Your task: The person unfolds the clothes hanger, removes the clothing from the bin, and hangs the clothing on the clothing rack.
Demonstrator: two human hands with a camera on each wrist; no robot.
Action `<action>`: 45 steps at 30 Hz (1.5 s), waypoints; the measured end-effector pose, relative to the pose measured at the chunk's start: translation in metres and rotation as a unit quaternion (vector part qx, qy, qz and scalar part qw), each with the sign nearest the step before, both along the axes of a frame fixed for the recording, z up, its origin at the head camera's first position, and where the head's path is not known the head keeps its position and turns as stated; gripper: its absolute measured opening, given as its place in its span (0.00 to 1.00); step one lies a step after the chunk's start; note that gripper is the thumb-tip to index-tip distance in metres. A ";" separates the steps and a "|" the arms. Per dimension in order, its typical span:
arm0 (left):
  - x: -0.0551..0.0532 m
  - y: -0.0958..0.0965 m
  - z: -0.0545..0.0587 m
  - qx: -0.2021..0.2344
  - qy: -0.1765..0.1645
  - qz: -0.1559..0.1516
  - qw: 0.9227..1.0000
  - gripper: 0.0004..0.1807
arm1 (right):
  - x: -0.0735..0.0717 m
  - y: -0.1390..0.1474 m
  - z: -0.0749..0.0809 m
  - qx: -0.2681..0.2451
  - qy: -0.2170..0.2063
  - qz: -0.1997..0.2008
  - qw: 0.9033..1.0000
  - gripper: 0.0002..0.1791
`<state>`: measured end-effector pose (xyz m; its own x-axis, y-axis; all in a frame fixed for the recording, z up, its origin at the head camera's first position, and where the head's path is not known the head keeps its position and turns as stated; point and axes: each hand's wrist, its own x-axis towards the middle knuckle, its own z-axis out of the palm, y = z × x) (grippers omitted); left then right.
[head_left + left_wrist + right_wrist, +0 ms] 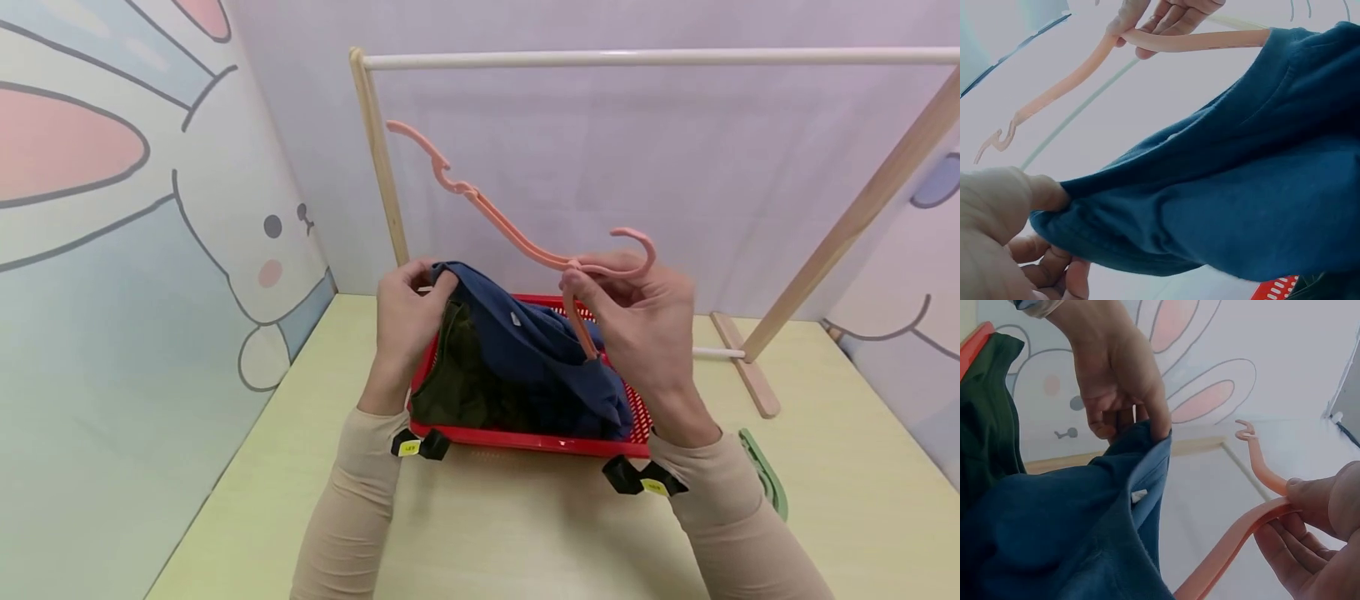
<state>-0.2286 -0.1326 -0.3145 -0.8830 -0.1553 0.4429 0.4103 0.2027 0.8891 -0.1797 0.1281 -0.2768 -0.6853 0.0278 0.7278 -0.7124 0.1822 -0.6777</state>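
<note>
My left hand pinches the edge of a blue garment between thumb and fingers; a small white tag shows inside its neckline. My right hand grips a pink plastic hanger near its hook. One hanger arm dips inside the garment's neck opening, its end hidden by the cloth, as the right wrist view also shows with the hanger. The other arm points up and left, free of cloth. Below, the rest of the blue garment lies over a dark green garment in a red basket.
Behind the basket stands a rack with a white rail and wooden posts. A green hanger lies on the table by my right forearm. Rabbit-patterned panels rise at the sides.
</note>
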 end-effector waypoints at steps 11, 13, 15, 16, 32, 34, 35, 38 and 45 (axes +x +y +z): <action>-0.002 -0.007 0.001 0.052 0.039 0.076 0.995 0.09 | -0.003 -0.006 -0.012 0.050 -0.028 0.068 0.996 0.10; -0.002 -0.009 0.002 0.066 0.049 0.086 0.993 0.08 | -0.002 -0.007 -0.014 0.057 -0.036 0.081 0.994 0.11; -0.002 -0.011 0.003 0.076 0.057 0.096 0.991 0.08 | -0.001 -0.007 -0.015 0.064 -0.040 0.088 0.993 0.11; -0.003 -0.012 0.003 0.079 0.060 0.100 0.990 0.07 | -0.001 -0.007 -0.015 0.066 -0.041 0.092 0.993 0.11; -0.001 -0.013 0.005 0.057 0.070 0.071 0.993 0.06 | -0.009 -0.010 0.009 0.072 -0.045 0.101 0.991 0.09; -0.001 -0.011 0.004 0.050 0.062 0.051 0.996 0.06 | -0.009 -0.009 0.023 0.068 -0.038 0.101 0.992 0.08; -0.002 -0.011 0.003 0.045 0.057 0.043 0.996 0.06 | -0.009 -0.009 0.030 0.068 -0.033 0.097 0.992 0.08; -0.003 -0.010 0.001 0.031 0.043 0.025 0.998 0.06 | -0.008 -0.007 0.052 0.067 -0.024 0.090 0.993 0.09; -0.004 -0.010 0.002 0.019 0.025 0.036 0.999 0.07 | -0.011 0.003 0.092 0.089 0.051 0.090 0.991 0.07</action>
